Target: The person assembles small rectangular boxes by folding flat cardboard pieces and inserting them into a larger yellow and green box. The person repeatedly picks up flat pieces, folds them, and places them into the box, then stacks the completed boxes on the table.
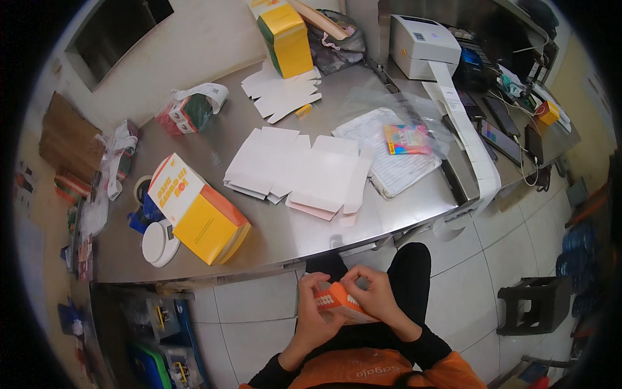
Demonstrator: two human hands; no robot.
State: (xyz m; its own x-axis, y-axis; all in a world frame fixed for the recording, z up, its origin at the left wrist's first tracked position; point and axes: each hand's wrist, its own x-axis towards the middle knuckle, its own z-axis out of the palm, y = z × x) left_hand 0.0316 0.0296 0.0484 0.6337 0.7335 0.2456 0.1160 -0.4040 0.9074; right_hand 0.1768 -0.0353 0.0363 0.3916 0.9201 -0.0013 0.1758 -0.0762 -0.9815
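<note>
Above my lap I hold a small orange and white cardboard box between both hands. My left hand is wrapped round its left side, thumb along the lower edge. My right hand grips its far right end, the fingertips bent at the top edge. On the steel table in front lie flattened white cartons, stacked flat. To their left a yellow, white and orange carton rests tilted, next to a round white object. The underside of the held box is hidden.
The steel table has its front edge just beyond my knees. A taller yellow carton stands at the back. Papers with a colourful packet, a label printer and phones are rightward. A dark stool stands on the floor.
</note>
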